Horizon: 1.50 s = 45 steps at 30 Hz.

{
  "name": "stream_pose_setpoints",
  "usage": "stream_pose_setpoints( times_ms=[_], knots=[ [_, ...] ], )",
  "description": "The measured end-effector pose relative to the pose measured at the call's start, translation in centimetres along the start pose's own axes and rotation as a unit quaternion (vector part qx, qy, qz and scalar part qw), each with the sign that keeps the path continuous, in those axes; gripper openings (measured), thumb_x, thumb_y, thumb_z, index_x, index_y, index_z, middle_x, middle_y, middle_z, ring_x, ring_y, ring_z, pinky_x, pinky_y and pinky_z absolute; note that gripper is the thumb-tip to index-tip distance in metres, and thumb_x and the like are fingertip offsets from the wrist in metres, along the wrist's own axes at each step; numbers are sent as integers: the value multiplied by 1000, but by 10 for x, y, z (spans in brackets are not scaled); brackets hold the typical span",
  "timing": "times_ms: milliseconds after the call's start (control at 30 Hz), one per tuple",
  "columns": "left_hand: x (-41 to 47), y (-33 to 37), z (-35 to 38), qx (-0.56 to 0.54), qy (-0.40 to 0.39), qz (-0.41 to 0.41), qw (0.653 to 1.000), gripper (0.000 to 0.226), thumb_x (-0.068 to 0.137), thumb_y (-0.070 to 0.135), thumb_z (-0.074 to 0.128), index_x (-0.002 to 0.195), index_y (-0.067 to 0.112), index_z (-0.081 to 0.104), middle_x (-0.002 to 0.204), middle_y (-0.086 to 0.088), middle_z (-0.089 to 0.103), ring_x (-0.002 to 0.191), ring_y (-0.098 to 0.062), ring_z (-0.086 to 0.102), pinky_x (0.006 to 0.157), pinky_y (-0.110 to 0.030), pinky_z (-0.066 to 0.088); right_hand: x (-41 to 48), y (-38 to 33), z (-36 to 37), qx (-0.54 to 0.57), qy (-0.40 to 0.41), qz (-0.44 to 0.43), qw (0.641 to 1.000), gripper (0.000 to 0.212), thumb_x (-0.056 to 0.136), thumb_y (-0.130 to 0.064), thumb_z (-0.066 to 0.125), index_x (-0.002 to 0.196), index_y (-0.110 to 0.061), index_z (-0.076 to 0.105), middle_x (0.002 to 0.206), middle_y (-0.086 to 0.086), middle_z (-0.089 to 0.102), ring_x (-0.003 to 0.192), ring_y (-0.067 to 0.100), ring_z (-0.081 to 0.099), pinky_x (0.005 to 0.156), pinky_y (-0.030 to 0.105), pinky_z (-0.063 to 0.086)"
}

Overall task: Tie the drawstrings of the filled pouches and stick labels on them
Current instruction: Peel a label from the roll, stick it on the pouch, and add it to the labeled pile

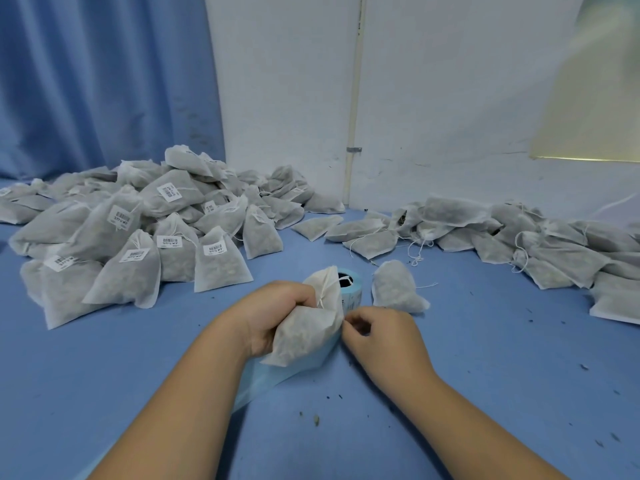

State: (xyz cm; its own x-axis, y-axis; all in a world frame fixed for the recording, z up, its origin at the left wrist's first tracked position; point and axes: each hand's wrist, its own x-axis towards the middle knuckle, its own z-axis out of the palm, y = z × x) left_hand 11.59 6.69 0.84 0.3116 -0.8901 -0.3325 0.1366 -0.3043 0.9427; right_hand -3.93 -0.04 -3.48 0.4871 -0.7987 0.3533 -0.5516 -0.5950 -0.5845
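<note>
Left hand (pixel 277 317) grips 1 pouch (pixel 304 332) round its neck, the long axis slanting from far-right top to near-left base. Right hand (pixel 379 339), just right of it, curls its fingertips at the pouch's edge; what they hold cannot be told. Label roll (pixel 351 294) lies just beyond, nearer the right hand.

We see only our own two arms, both uncovered. The left forearm (pixel 194 393) and left hand (pixel 273 317) are bare right down to the lower edge of the view. The right forearm (pixel 485 420) and right hand (pixel 384 341) are bare likewise. Both forearms look smooth and rounded, and the fingers look short.
</note>
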Motion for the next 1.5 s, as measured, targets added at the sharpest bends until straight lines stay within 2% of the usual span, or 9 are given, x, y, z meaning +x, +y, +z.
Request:
stream_pose_setpoints(
  times_ms=[167, 300, 500, 633, 700, 833, 1067, 1367, 1500],
  knots=[
    [1, 1, 6, 33, 10, 24, 999, 31, 80, -5, 46, 56, 14, 45, 52, -2, 43, 43, -15, 41, 43, -19, 33, 0, 0, -2, -5, -3, 7, 1000, 17, 88, -34, 59, 86, -26, 75, 80, -11, 72, 74, 7, 62, 66, 29, 50],
    [0, 1, 9, 49, 3, 39, 998, 35, 79, -7, 46, 51, 14, 45, 48, 0, 43, 40, -13, 42, 39, -18, 33, 0, 2, -2, 21, -4, 21, 1000, 15, 86, -32, 61, 85, -27, 76, 77, -11, 71, 69, 7, 61, 62, 27, 47],
    [-1, 1, 10, 72, 8, 58, 996, 27, 77, -7, 47, 59, 13, 46, 54, -2, 45, 46, -16, 43, 45, -21, 33, 2, 3, -1, 94, -4, 57, 994, 17, 83, -23, 64, 69, -20, 72, 60, -11, 64, 54, 2, 51, 54, 20, 38],
    [-7, 4, 14, 138, 7, 87, 987, 8, 63, 10, 52, 60, 16, 48, 59, -3, 46, 53, -20, 42, 52, -26, 32, 2, 4, -1, 111, -3, 65, 992, 17, 81, -21, 64, 65, -19, 67, 62, -8, 65, 54, 2, 50, 53, 18, 38],
    [-10, 6, 16, 220, 13, 114, 969, 5, 57, 19, 54, 60, 21, 50, 57, 1, 47, 53, -17, 42, 52, -25, 32, 3, 4, -1, 122, -3, 60, 991, 27, 82, -24, 66, 57, -16, 58, 53, -9, 57, 51, 4, 43, 52, 23, 36],
    [-8, 4, 17, 292, 10, 131, 947, 22, 76, 13, 58, 57, 23, 53, 51, 8, 50, 44, -10, 44, 46, -19, 33, 4, 6, -3, 134, -6, 59, 989, 40, 82, -27, 67, 52, -16, 42, 48, -9, 37, 51, 7, 29, 49, 25, 24],
    [-8, 0, 12, 331, 24, 142, 932, 35, 81, 11, 53, 49, 22, 44, 40, 13, 38, 33, -5, 32, 34, -14, 24, 2, 6, -9, 122, -2, 101, 987, 13, 77, -20, 63, 65, -17, 65, 55, -11, 58, 50, 1, 47, 50, 18, 37],
    [-6, -1, 1, 316, 72, 113, 939, 33, 79, 12, 55, 50, 21, 44, 44, 8, 42, 37, -11, 36, 39, -15, 25, -4, 18, -32, 138, 27, 165, 976, 14, 74, -14, 60, 66, -4, 64, 52, -8, 51, 48, 9, 38, 49, 23, 32],
    [-3, 2, 5, 256, 148, 159, 942, 29, 83, 13, 52, 57, 21, 43, 47, 8, 43, 41, -11, 38, 41, -20, 27, -18, 24, -58, 181, 15, 169, 969, 16, 78, -15, 61, 64, -13, 69, 64, -6, 66, 55, 9, 47, 57, 27, 36]
  ],
)
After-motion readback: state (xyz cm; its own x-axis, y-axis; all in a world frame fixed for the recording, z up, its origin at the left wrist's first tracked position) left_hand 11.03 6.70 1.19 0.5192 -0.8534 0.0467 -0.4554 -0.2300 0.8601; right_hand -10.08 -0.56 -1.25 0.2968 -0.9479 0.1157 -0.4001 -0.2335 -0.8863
